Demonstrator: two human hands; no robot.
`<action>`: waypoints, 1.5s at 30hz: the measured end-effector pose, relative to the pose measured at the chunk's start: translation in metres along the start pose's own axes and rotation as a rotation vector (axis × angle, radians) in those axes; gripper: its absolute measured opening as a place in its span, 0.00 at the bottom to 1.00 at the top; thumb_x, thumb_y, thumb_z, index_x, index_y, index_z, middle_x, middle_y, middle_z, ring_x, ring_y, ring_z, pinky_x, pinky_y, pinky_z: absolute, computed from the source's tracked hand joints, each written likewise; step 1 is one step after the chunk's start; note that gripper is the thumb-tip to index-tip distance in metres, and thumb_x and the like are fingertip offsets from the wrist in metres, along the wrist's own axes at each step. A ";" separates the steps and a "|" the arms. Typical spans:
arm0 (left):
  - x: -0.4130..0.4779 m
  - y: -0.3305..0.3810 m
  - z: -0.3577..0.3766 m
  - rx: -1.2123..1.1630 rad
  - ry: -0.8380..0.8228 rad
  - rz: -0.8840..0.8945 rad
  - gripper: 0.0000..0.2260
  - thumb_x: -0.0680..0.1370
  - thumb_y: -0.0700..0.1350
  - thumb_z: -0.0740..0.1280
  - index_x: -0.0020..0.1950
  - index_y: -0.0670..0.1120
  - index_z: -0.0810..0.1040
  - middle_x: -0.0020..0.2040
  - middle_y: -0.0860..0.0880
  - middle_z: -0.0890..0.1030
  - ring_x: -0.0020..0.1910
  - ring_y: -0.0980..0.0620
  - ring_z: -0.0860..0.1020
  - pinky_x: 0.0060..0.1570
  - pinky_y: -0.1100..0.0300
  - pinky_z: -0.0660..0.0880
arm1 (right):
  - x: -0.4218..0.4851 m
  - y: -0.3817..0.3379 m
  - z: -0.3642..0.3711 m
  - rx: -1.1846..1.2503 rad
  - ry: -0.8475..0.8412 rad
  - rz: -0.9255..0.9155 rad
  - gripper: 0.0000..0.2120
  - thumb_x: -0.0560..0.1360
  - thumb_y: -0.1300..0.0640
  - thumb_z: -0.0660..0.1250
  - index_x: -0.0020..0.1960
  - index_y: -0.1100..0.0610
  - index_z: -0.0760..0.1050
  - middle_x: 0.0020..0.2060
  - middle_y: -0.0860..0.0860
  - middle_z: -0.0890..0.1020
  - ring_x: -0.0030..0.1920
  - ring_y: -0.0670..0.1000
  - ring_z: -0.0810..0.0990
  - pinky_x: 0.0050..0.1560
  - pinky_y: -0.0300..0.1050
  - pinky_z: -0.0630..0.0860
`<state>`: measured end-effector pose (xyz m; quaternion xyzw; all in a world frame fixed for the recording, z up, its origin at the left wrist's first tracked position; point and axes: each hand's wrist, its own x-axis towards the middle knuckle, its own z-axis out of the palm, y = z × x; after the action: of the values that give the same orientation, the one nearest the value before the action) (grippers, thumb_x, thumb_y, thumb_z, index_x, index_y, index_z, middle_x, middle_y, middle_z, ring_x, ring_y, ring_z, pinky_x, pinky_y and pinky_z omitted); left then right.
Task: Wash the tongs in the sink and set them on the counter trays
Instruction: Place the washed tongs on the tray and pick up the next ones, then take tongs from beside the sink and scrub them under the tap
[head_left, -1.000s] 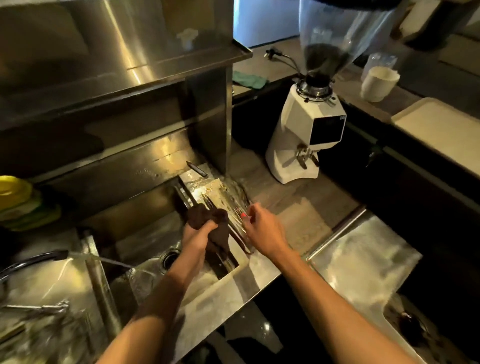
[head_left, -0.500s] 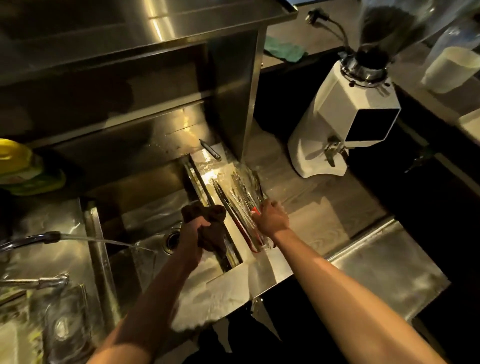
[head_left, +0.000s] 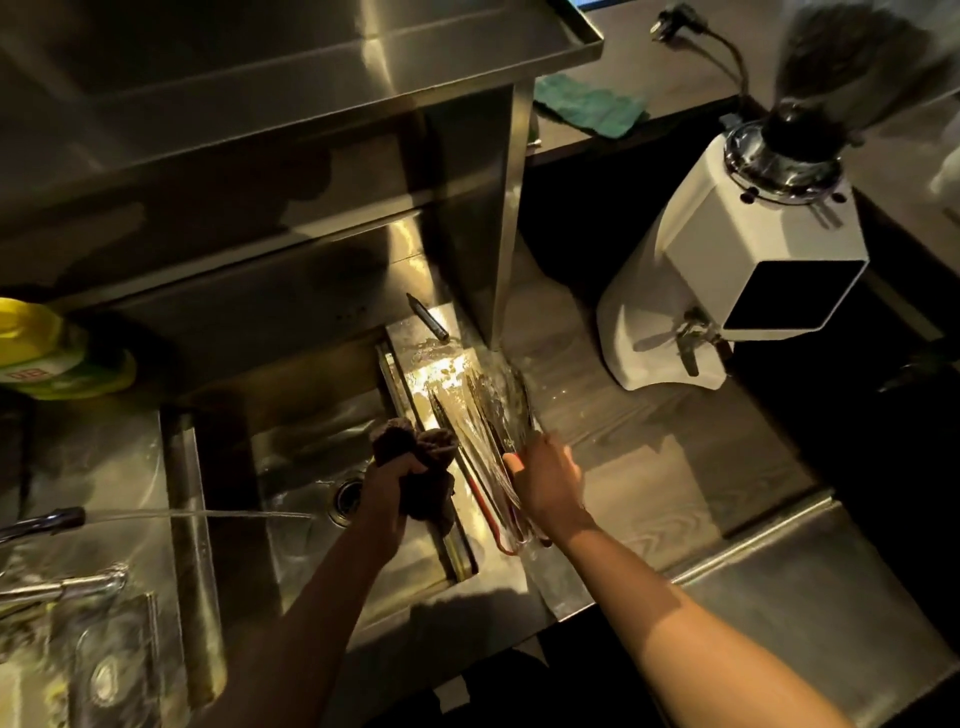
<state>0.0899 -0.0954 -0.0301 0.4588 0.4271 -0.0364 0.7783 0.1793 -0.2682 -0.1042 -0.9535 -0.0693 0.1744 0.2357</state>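
Several metal tongs (head_left: 485, 415) lie side by side in a clear tray (head_left: 519, 387) on the steel ledge right of the sink (head_left: 291, 467); one has a red handle (head_left: 480, 499). My right hand (head_left: 545, 478) rests on the tongs' near ends, and whether its fingers curl round them is hidden. My left hand (head_left: 384, 486) grips a bunched dark brown cloth (head_left: 415, 457) over the sink's right edge. Water streams from the tap (head_left: 41, 522) into the basin.
A white coffee grinder (head_left: 727, 260) stands on the wooden counter at right. A dark pen-like tool (head_left: 427, 317) lies behind the tray. Yellow-green bottles (head_left: 47, 353) sit at far left, a green cloth (head_left: 589, 106) on the back counter, a steel shelf (head_left: 311, 78) overhead.
The view has tilted down and moved closer. My right hand has stayed on the near ends of the tongs, and my left hand still holds the cloth by the sink edge.
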 end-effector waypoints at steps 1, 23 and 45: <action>0.000 0.000 0.000 0.002 0.003 0.002 0.08 0.77 0.32 0.57 0.50 0.38 0.75 0.32 0.45 0.82 0.26 0.51 0.81 0.23 0.64 0.73 | -0.003 0.001 0.001 0.013 0.015 -0.013 0.10 0.79 0.49 0.67 0.55 0.54 0.75 0.57 0.54 0.77 0.53 0.57 0.77 0.53 0.53 0.75; -0.009 -0.011 -0.023 -0.003 0.049 -0.008 0.09 0.74 0.31 0.61 0.49 0.41 0.77 0.40 0.43 0.81 0.39 0.47 0.78 0.40 0.57 0.73 | -0.037 -0.005 0.000 -0.126 0.053 -0.175 0.19 0.81 0.52 0.63 0.71 0.51 0.71 0.67 0.53 0.72 0.65 0.53 0.73 0.61 0.41 0.69; -0.026 0.019 -0.185 -0.471 0.083 0.099 0.14 0.77 0.40 0.57 0.50 0.37 0.81 0.46 0.37 0.84 0.44 0.40 0.83 0.53 0.41 0.74 | -0.069 -0.124 0.050 0.431 -0.483 -0.476 0.13 0.81 0.49 0.63 0.40 0.52 0.76 0.42 0.51 0.78 0.44 0.45 0.77 0.51 0.53 0.75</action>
<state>-0.0346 0.0445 -0.0388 0.2862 0.4322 0.1214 0.8465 0.0913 -0.1529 -0.0660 -0.7710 -0.3032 0.3448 0.4412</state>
